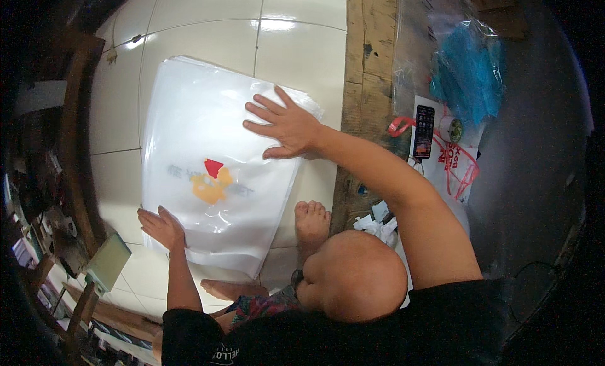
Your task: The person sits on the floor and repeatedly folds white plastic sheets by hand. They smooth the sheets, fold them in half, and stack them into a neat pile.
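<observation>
On the left side, a dark wooden beam [85, 133] runs along the tiled floor [296, 51], and near its closer end there is a flat, pale green panel [108, 263]. To the right of this panel, the left hand [162, 228] rests at the near left edge of a stack of whitish plastic sheets [208, 123]. The grip of this hand is loose: its fingers are straight, the thumb is a little apart, and nothing is closed inside it. The stack lies flat on the tiles, between the beam and a wooden board [370, 63]. In its nearer half a yellow and red shape [211, 188] is seen, with faint grey marks around. At the far right part of the stack lies the right hand [287, 126], palm down, and its grip is wide, with all fingers spread on the top sheet. One bare foot [312, 221] stands near the right edge of the stack; the other foot [232, 289] is at the near side. On the right, beyond the board, a red strap [401, 126] lies beside a dark phone [424, 131], and a roll of tape [450, 129] is just right of the phone. Farther away there is crumpled blue plastic [466, 69]; nearer, some white scraps [380, 226] lie by the right arm.
</observation>
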Demonstrator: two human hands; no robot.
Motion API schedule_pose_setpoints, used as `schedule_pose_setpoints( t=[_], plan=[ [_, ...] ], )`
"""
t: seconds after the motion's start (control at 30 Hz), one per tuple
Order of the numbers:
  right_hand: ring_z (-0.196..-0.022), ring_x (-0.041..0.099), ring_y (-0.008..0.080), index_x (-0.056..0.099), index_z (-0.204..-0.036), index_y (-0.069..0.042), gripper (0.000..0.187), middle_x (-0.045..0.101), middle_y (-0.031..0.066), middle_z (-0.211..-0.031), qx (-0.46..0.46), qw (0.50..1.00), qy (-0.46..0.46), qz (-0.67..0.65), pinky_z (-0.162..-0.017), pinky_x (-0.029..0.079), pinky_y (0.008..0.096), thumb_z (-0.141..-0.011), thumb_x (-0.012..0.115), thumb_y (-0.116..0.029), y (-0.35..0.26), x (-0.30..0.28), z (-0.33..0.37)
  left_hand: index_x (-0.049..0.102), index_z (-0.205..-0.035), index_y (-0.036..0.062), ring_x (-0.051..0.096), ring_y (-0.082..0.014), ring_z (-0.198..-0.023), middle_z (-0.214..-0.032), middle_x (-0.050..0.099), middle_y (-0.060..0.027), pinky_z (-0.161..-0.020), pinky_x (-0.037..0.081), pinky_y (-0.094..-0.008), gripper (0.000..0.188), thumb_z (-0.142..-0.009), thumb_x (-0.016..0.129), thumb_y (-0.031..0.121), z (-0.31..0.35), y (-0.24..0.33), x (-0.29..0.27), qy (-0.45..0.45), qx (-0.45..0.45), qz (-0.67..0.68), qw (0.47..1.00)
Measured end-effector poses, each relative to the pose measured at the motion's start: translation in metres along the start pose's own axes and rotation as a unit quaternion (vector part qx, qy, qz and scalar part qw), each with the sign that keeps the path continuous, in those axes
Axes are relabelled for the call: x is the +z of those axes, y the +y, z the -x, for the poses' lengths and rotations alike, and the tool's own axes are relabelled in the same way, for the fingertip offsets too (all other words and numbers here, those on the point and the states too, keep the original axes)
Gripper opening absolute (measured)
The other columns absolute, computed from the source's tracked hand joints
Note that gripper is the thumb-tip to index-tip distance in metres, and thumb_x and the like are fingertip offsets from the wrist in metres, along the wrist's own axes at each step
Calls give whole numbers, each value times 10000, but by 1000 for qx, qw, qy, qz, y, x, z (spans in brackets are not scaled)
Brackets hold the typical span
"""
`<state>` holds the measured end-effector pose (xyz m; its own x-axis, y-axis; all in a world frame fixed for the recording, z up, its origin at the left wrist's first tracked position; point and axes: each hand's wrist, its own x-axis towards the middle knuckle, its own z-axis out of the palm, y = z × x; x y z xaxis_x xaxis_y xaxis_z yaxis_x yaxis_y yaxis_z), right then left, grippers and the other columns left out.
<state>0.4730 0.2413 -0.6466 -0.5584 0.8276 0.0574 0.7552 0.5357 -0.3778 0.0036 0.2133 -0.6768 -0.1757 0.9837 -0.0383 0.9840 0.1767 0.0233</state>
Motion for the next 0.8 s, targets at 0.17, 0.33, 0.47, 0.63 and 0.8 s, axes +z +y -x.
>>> schedule_pose_setpoints(
  t=[0.17,0.33,0.47,0.63,0.8],
  plan=[
    [-1474,227,337,445,-1458,-219,720,288,132,-1582,8,1000,-14,26,-1170,104,645,-870,540,-624,1,-1,2,189,-1498,-105,138,-402,-1484,-1584,181,-273,-1221,43,-466,679,-1020,452,300,1,91,1,58,48,228,971],
    [-1476,237,303,483,-1427,-170,681,311,96,-1576,10,999,24,19,-1177,104,639,-851,565,-524,9,12,0,199,-1487,-116,140,-442,-1475,-1568,184,-304,-1207,90,-506,734,-964,506,296,39,303,-33,-25,259,356,898],
    [-1483,229,278,481,-1425,-177,635,311,90,-1579,10,1000,-9,23,-1180,116,629,-861,562,-457,6,8,-1,228,-1483,-104,152,-436,-1472,-1570,189,-293,-1200,118,-529,721,-982,461,360,71,322,-20,-62,260,222,938],
    [-1484,230,288,453,-1450,-236,640,294,93,-1590,35,999,-14,8,-1186,110,616,-849,608,-393,0,4,-2,233,-1488,-93,148,-408,-1483,-1579,188,-276,-1204,115,-522,751,-966,488,382,81,284,-18,-83,239,127,959],
    [-1486,229,296,422,-1474,-230,646,290,90,-1594,58,997,-47,31,-1187,98,624,-871,603,-379,-3,2,-3,222,-1491,-97,159,-414,-1478,-1575,187,-287,-1199,121,-536,802,-930,542,378,101,231,-17,-112,207,90,968]
  ],
)
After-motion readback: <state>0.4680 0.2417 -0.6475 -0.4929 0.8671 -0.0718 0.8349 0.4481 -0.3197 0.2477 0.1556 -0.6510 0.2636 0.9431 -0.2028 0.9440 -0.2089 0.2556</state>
